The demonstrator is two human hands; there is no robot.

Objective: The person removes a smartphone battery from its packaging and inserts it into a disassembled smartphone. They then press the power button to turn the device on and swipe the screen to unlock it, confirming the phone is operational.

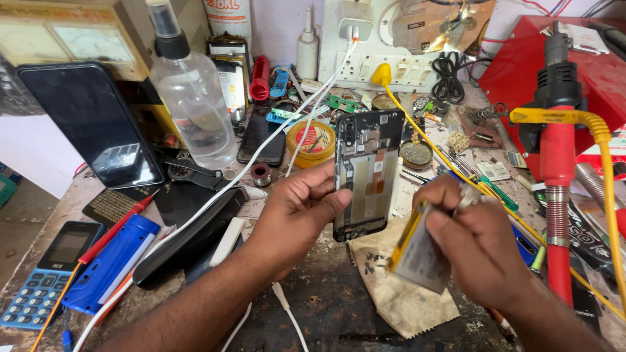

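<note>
My left hand (pixel 297 212) grips an opened black smartphone (pixel 366 173) by its left edge, holding it upright with its bare insides toward me. My right hand (pixel 473 244) holds a flat phone battery (pixel 417 254) with a yellow edge, tilted, just right of the phone's lower corner. A thin metal tool, probably tweezers (pixel 468 193), also sits between the right fingers. Both hands hover over a stained cloth (pixel 398 296) on the workbench.
A clear spray bottle (pixel 192 91) and a leaning black phone (pixel 91 124) stand at the back left. A blue keypad phone (pixel 45 274) lies front left. White cables (pixel 287 313) cross the bench. A red hot-air gun (pixel 557 163) and yellow soldering cable (pixel 603 140) crowd the right.
</note>
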